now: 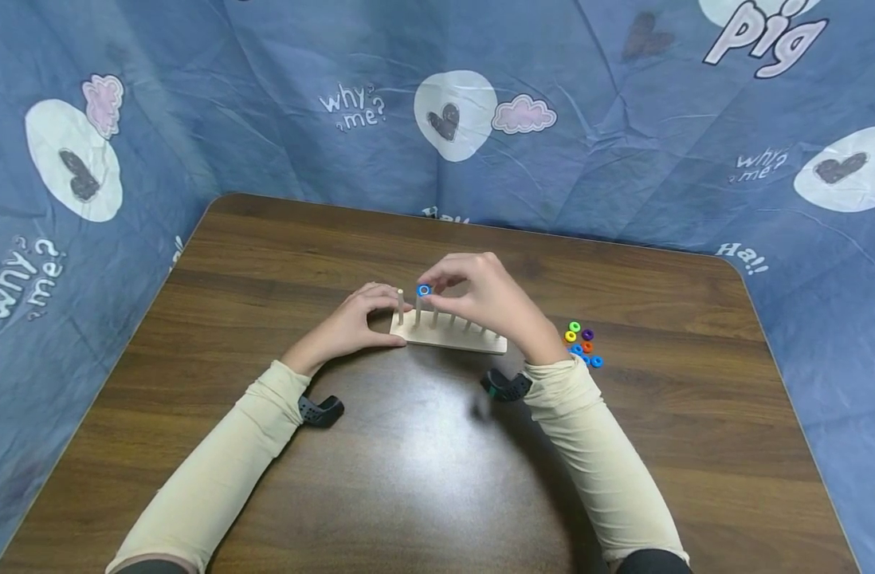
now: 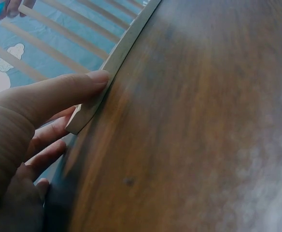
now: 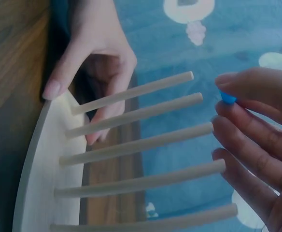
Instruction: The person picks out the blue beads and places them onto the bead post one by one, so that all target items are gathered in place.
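A pale wooden peg board (image 1: pixel 455 341) with a row of upright pegs lies on the table, its pegs bare. My left hand (image 1: pixel 351 317) grips the board's left end, thumb on the near edge and fingers at the far side. Above the board, my right hand (image 1: pixel 495 303) pinches a small blue ring (image 1: pixel 424 290) between thumb and index finger. From the head, the ring appears at the top of the second peg (image 1: pixel 418 311) from the left. In the right wrist view the blue ring (image 3: pixel 228 98) is close to the peg tips, partly hidden by the fingers.
Several small rings (image 1: pixel 587 347) in green, yellow, purple, orange and blue lie on the wooden table (image 1: pixel 394 494) right of the board, partly behind the right forearm. A blue printed cloth (image 1: pixel 301 151) hangs behind the table. Each wrist wears a dark band.
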Available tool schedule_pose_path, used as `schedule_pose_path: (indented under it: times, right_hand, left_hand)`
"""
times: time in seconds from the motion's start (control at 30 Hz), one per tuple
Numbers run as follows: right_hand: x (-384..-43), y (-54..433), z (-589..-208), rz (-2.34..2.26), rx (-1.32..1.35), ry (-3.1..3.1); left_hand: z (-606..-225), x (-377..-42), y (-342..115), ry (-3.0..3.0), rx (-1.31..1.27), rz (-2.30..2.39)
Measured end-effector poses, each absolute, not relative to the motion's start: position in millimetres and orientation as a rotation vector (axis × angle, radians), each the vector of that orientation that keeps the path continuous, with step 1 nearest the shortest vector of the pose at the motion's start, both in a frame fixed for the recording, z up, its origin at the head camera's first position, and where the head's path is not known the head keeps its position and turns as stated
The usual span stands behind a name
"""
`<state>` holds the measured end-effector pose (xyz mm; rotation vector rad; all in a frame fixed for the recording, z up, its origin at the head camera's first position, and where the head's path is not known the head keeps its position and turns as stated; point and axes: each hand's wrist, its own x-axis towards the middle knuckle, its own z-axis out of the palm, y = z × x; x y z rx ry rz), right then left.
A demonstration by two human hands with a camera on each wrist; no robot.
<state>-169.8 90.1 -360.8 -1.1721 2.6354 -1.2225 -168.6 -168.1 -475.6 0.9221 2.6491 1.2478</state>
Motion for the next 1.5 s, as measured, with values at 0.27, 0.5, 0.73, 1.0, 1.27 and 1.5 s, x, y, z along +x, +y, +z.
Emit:
schedule_pose_path:
  times: [0.27, 0.5, 0.73, 1.0, 1.27, 1.5]
  right_hand:
    - [-172.5, 78.9, -359.9, -1.173, -1.165, 2.631]
    - [-174.8, 71.4, -361.0, -1.127, -1.143, 2.644]
    - [-177.7, 68.4, -363.0, -1.106, -1.131, 2.649]
    - [-179.3, 65.5, -362.8, -1.102, -1.119, 2.639]
    - [-180.2, 60.4, -365.7, -1.100, -1.120, 2.605]
    - [-180.1, 59.0, -366.2, -1.094, -1.125, 2.618]
  left_hand:
    - [-472.7, -168.0, -165.0, 2.659, 0.886, 1.222]
    - [-473.8, -168.3, -165.3, 2.641, 0.878, 1.244]
    - [-473.3, -167.5, -165.1, 2.650, 0.874, 1.234]
    - [-470.8, -167.1, -164.6, 2.649, 0.871, 1.237]
    - [-474.1, -167.1, -165.7, 2.669, 0.864, 1.232]
    - [-474.0, -167.5, -165.0, 2.674, 0.868, 1.243]
